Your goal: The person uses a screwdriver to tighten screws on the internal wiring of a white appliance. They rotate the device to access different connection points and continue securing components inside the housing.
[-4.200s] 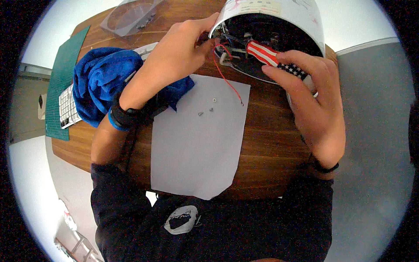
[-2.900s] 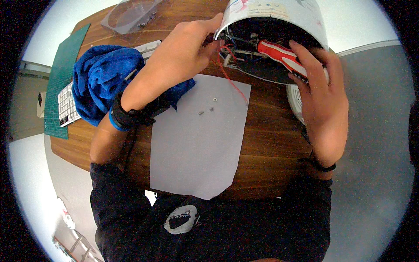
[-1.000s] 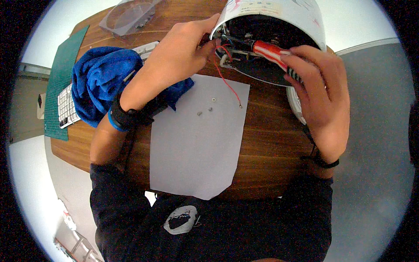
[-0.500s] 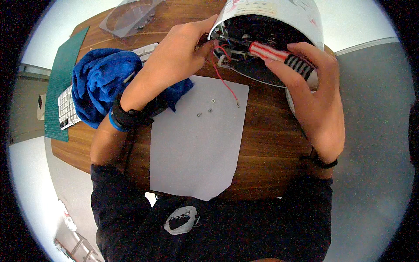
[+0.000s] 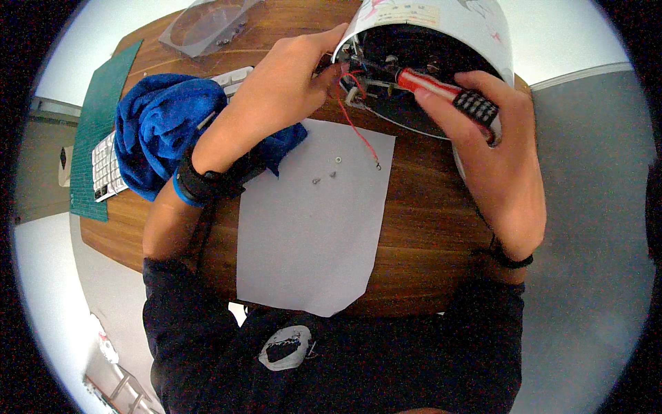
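The right hand (image 5: 514, 148) is closing its thumb and fingers around the patterned handle of a red screwdriver (image 5: 422, 81), whose shaft is pointing up and left of the grip, into the open end of a white casing (image 5: 472, 31). Its tip is disappearing among dark parts there, so whether it is meeting a screw cannot be told. Just ahead of that tip, the left hand (image 5: 293, 76) is bracing the casing at its rim; whether its fingertips are also pinching something inside is hidden.

Below the left hand's grip, a red wire (image 5: 356, 131) is dangling out, its ringed end hanging unattached over a sheet of paper (image 5: 310, 241). On that sheet, below and left of the screwdriver grip, two small screws (image 5: 316, 181) and a pale nut-like ring (image 5: 338, 159) are lying loose.

The work is seemingly standing midway: the casing's end is uncovered and some fasteners are lying out, while nothing is yet closing the opening or securing the wire.

Farther left, beyond the left wrist, a blue towel (image 5: 169, 107) is covering part of a white keyboard (image 5: 107, 165).
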A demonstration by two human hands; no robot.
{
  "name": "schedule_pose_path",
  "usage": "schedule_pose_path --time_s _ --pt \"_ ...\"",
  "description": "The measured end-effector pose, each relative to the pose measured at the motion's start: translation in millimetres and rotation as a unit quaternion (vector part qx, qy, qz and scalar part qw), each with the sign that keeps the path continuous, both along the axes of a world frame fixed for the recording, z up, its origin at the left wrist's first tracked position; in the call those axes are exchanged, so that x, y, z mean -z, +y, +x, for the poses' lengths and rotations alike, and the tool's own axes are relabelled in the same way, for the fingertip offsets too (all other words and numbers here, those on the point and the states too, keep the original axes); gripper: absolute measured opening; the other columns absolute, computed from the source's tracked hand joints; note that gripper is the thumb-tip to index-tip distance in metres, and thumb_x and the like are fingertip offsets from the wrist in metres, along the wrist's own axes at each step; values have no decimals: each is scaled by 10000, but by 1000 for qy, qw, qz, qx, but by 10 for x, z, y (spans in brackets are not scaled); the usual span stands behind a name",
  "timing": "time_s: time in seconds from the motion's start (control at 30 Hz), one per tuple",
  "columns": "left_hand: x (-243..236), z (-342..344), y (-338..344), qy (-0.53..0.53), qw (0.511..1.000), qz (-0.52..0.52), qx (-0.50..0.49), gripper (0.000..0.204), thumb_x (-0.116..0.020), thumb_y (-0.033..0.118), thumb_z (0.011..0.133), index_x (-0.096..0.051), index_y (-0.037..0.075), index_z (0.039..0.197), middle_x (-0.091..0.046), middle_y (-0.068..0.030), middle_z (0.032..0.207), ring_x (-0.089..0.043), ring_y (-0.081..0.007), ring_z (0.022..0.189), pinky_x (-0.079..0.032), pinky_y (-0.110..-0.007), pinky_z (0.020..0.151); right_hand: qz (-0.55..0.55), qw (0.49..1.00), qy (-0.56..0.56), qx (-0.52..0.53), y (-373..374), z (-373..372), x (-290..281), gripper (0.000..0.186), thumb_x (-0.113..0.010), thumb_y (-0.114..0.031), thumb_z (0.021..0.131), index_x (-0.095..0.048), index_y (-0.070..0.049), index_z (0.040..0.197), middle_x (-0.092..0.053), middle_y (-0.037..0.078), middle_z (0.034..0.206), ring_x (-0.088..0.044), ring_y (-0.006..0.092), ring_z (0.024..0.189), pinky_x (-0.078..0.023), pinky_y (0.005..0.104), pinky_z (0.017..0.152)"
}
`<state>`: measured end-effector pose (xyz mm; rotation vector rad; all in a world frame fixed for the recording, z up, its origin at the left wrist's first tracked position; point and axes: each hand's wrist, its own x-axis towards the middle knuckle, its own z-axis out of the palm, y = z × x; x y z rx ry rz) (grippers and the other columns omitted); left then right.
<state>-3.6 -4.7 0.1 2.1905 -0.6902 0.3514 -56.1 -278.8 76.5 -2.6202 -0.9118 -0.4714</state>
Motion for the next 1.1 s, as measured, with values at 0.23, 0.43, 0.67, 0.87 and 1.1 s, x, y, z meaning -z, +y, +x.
schedule_pose_path --time_s 0.23,0.43,0.67,0.87,1.1 --pt "16 13 -5 -25 1000 9 -10 452 -683 34 954 -608 39 1400 -677 -303 1133 -620 -523 1079 -537 -537 873 -10 998 -30 -52 -70 47 56 508 -762 -32 895 -709 -240 1356 -603 126 1323 -655 326 1128 -561 395 951" --pt "26 -7 16 3 1000 7 -20 444 -682 30 952 -615 45 1390 -680 -303 1132 -623 -525 1078 -542 -536 871 8 976 200 85 133 -56 -147 524 -798 -49 876 -693 -212 1363 -613 112 1301 -668 311 1121 -556 404 956" --pt "8 9 -15 -7 1000 -14 7 486 -679 7 937 -602 84 1411 -694 -282 1129 -624 -524 1079 -544 -543 864 19 998 -51 -28 -19 24 74 497 -846 -132 889 -675 -115 1355 -610 113 1305 -618 320 1195 -506 424 1022" --pt "47 -7 19 1 1000 -7 -14 495 -670 -2 939 -594 84 1421 -695 -283 1135 -625 -523 1085 -543 -544 866 -109 993 -8 33 -45 -23 56 533 -855 -147 880 -669 -204 1376 -611 77 1325 -620 316 1188 -531 418 981" --pt "-7 -14 -9 18 1000 1 -17 515 -672 4 945 -588 106 1443 -696 -287 1119 -630 -529 1066 -541 -548 862 13 999 -48 -20 -17 25 97 507 -853 -159 889 -678 -224 1360 -631 71 1318 -632 298 1187 -537 410 974"
